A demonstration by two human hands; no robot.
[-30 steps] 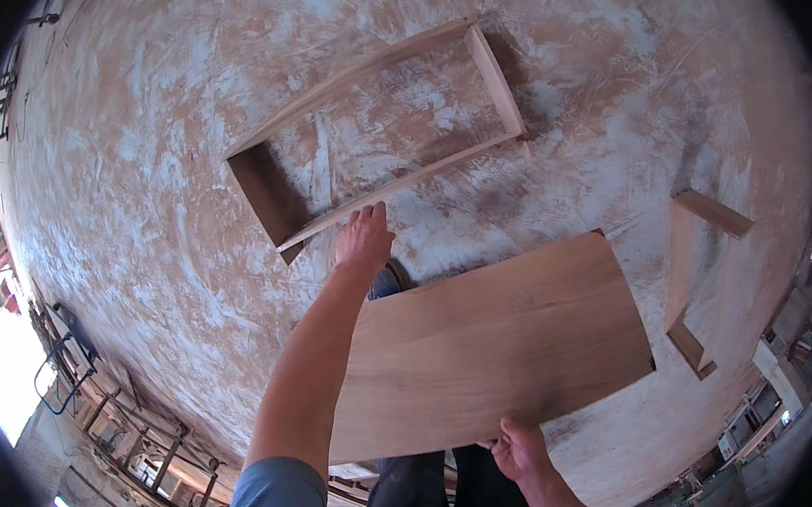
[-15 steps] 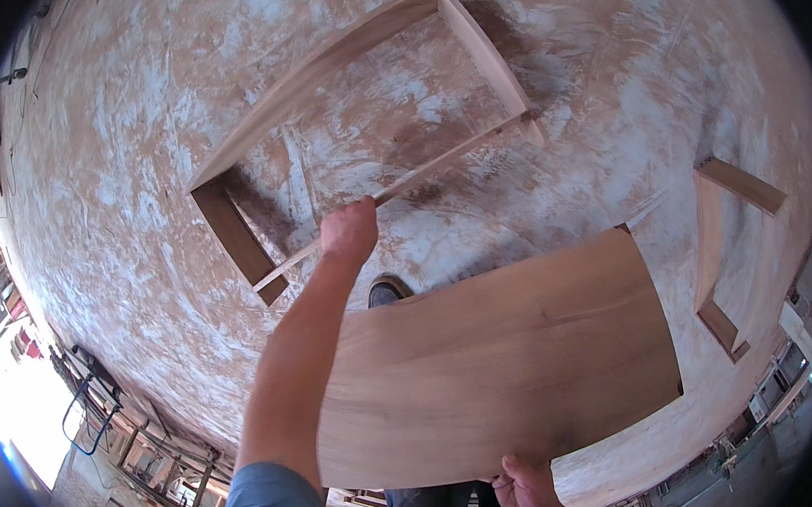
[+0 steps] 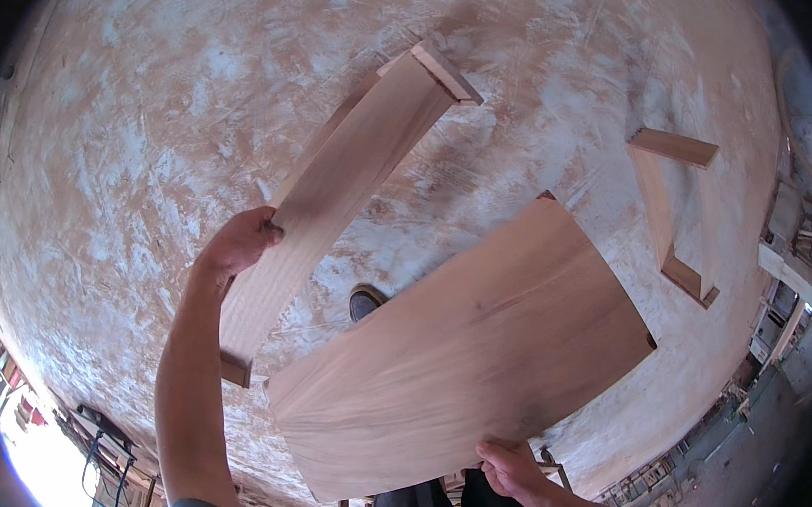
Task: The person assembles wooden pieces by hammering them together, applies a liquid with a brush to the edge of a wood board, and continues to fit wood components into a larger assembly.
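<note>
My left hand (image 3: 245, 241) is closed round the edge of a rectangular wooden frame (image 3: 343, 182). The frame is tilted, so one long side board faces me broadly and its short end boards show at the upper right and lower left. The far side of the frame is mostly hidden behind that board. With my right hand (image 3: 512, 466) I pinch the near edge of a wide brown wooden panel (image 3: 461, 344), thumb on top and fingers partly hidden beneath. The panel slants across in front of my legs, with small dark marks at its right corners.
Another wooden frame (image 3: 672, 145) stands on the mottled floor (image 3: 545, 80) at the right. My dark shoe (image 3: 365, 301) shows beyond the panel's far edge. Blue-handled tool (image 3: 107, 458) and racks lie at the lower left; more timber and equipment line the right rim.
My left hand has tipped the frame and drawn it nearer, turning its broad side up. The panel in my right hand has tilted, its right end lying farther away than its left.
</note>
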